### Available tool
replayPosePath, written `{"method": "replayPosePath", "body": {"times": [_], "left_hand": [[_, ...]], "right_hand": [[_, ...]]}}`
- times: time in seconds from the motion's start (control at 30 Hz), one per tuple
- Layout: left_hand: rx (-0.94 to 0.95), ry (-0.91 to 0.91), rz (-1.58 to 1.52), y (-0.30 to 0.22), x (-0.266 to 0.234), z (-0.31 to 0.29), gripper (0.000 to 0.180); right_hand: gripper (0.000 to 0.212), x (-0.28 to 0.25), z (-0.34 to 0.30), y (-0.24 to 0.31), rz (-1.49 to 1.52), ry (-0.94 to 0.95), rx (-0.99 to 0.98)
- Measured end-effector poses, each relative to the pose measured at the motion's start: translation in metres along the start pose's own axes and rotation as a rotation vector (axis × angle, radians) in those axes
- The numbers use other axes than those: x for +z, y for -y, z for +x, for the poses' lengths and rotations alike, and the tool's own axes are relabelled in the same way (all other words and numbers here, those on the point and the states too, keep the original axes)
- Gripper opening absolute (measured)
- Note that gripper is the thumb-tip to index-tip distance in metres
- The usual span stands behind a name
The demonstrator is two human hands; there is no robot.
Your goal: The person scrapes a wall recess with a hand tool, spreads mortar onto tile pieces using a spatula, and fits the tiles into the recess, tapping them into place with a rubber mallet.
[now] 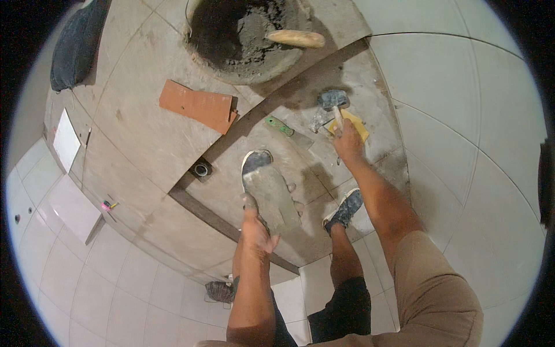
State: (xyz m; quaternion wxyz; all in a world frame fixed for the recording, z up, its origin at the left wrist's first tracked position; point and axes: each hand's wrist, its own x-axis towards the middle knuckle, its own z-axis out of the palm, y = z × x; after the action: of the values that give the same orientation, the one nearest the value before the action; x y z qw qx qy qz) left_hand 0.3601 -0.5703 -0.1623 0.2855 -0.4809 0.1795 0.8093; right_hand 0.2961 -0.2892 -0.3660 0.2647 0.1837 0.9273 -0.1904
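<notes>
My left hand (255, 225) is wrapped round a flat, grey rectangular tile piece (272, 196), tilted in front of my left shoe. Fingers show at its right edge, the thumb at its left. My right hand (349, 144) is closed round the pale handle of a mallet (332, 99) with a dark, blocky head. Just below the mallet head lies a yellow flat piece (358, 124), partly covered by my right hand. Between my two hands, a green-handled scraper (280, 125) lies on the floor with its blade pointing to the lower right.
A bucket (245, 77) of grey mortar stands at the top, a wooden handle (296, 39) sticking out. Orange tile pieces (196, 106) lie left of the scraper. A round pipe opening (201, 169) sits by the ledge. At far left are a white sheet (67, 141) and a tape measure (108, 205).
</notes>
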Motion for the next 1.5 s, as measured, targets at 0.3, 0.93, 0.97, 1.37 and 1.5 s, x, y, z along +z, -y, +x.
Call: {"method": "replayPosePath", "body": {"times": [0.3,0.93,0.97,1.37,1.5], "left_hand": [[0.2,-0.071,-0.142,-0.03,0.0,0.014,0.085],[0.232,-0.241,-0.359,-0.05,-0.004,0.034,0.07],[0.224,-0.249,-0.384,-0.05,-0.003,0.035,0.07],[0.274,-0.106,-0.331,-0.065,0.012,0.028,0.073],[0.262,-0.074,-0.313,-0.064,0.014,0.027,0.074]], "right_hand": [[0.044,-0.141,0.002,0.178,-0.087,-0.544,-0.784],[0.014,-0.186,0.071,0.372,-1.153,0.083,-0.924],[0.013,-0.184,0.071,0.377,-1.207,0.176,-0.96],[0.031,-0.203,0.109,0.367,-0.908,0.361,-0.595],[0.032,-0.223,0.115,0.325,-0.601,0.439,-0.765]]}}
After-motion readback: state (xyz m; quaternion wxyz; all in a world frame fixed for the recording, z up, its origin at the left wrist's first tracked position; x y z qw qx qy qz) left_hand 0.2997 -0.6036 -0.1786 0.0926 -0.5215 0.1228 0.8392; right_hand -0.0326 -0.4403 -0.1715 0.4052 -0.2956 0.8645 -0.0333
